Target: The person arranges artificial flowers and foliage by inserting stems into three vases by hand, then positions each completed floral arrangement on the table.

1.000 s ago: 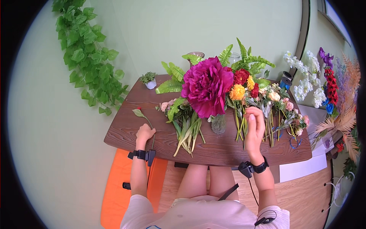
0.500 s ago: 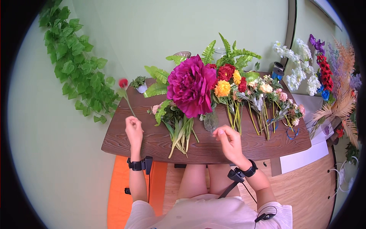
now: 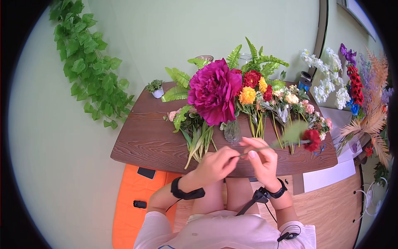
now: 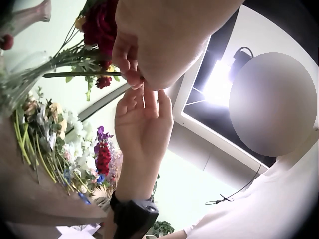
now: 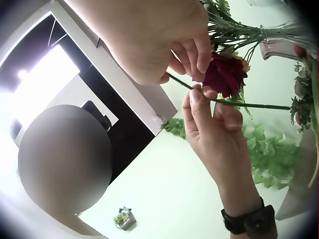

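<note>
A red flower [image 3: 311, 140] on a thin green stem, its leaf blurred, is held sideways in front of the body, bloom to the right. The left hand [image 3: 215, 166] pinches the stem; in the right wrist view the left hand's [image 5: 214, 134] thumb and fingers close on the dark stem [image 5: 269, 106], whose end sticks out past them. The right hand [image 3: 263, 159] is beside it, thumb and fingers around the stem nearer the bloom. In the left wrist view the right hand [image 4: 144, 124] faces the left hand [image 4: 159, 45], fingertips close together.
Across the wooden table [image 3: 141, 137] lie a large magenta flower [image 3: 213, 92], leafy stems [image 3: 200, 139] and yellow, red and pale flowers [image 3: 247, 95]. A glass vase [image 3: 232, 132] stands behind the hands. A potted plant [image 3: 157, 92] is at the back left; ribbon spools [image 3: 304, 84] are at the back right.
The left hand has moved right from the table's left side, bringing the red flower across the body. The right hand has come lower and inward, and now meets the stem.
</note>
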Tool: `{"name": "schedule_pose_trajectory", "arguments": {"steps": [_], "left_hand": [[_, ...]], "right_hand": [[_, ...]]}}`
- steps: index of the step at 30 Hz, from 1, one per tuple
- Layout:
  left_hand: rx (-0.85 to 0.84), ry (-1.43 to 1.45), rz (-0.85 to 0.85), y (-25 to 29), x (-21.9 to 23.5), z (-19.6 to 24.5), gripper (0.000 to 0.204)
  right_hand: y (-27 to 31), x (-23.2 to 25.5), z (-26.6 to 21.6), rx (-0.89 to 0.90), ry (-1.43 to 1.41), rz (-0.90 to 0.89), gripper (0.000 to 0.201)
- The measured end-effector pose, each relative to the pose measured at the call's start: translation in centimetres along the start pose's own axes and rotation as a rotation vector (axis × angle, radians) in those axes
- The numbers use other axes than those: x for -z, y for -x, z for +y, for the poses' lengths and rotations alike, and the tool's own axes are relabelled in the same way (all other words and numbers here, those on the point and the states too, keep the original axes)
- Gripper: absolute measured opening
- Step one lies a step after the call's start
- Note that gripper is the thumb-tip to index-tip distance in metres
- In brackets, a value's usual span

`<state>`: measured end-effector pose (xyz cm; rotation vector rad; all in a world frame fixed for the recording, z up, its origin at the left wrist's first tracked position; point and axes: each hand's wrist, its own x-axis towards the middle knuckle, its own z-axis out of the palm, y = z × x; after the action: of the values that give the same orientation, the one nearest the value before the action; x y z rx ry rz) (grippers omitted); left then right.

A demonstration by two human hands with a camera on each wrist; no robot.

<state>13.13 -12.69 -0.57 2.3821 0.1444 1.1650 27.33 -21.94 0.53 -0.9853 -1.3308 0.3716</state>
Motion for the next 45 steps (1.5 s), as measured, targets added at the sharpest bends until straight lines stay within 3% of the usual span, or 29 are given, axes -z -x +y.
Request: {"name": "schedule_pose_trajectory", "arguments": {"steps": [4,8,12,16,19,20,22,23,24,26,31,34,36,42,44,45], "left_hand": [[-0.070,0.106,-0.002,-1.3,-2.3,-0.9,0.017],[0.082,0.221,-0.042,-2.5,-3.7,-1.2,0.012],[0.162,0.331,-0.027,-3.4,-4.8,-2.1,0.014],[0.267,0.277,0.066,-3.7,-4.7,-4.6,0.010],[0.535,0.057,0.100,-3.5,-4.6,-8.7,0.018],[0.541,0.055,0.106,-3.7,-4.4,-9.2,0.018],[0.532,-0.119,0.177,-4.2,-4.0,-10.0,0.022],[0.358,-0.140,0.235,-4.1,-4.3,-11.5,0.030],[0.364,-0.145,0.240,-4.2,-4.4,-12.5,0.030],[0.197,-0.106,0.215,-4.5,-4.6,-14.0,0.039],[0.170,0.037,0.099,-4.2,-5.0,-19.4,0.044],[0.171,0.064,-0.043,-5.2,-3.9,-19.7,0.042],[-0.060,-0.100,0.051,-6.0,-3.4,-19.5,0.041],[-0.096,-0.202,0.015,-6.9,-2.8,-18.2,0.055],[0.048,0.171,0.116,-7.6,-3.1,-17.4,0.058],[0.045,0.173,0.113,-7.7,-3.0,-17.8,0.058]], "right_hand": [[0.8,1.2,0.4,-0.115,-0.072,0.113,0.023],[0.8,2.0,1.4,-0.177,-0.172,0.283,0.020],[0.0,3.0,2.4,-0.132,-0.155,0.368,0.015],[-1.4,4.8,3.3,-0.007,-0.092,0.623,0.016],[-2.4,5.8,3.9,0.061,-0.150,0.696,0.017],[-2.8,5.9,3.8,0.069,-0.139,0.725,0.017],[-3.4,5.8,3.9,0.086,-0.145,0.752,0.018],[-3.7,5.8,4.0,0.083,-0.151,0.744,0.018],[-3.9,5.8,4.2,0.103,-0.142,0.755,0.019],[-4.4,5.5,4.4,0.120,-0.135,0.765,0.020],[-5.5,4.8,4.5,0.118,-0.077,0.730,0.020],[-6.2,4.5,4.8,0.143,-0.088,0.703,0.019],[-6.5,4.2,4.8,0.144,-0.089,0.699,0.019],[-7.2,2.7,5.4,0.112,-0.061,0.660,0.018],[-7.2,2.3,5.6,0.111,-0.097,0.648,0.017],[-7.2,2.1,5.7,0.115,-0.093,0.636,0.016]]}}
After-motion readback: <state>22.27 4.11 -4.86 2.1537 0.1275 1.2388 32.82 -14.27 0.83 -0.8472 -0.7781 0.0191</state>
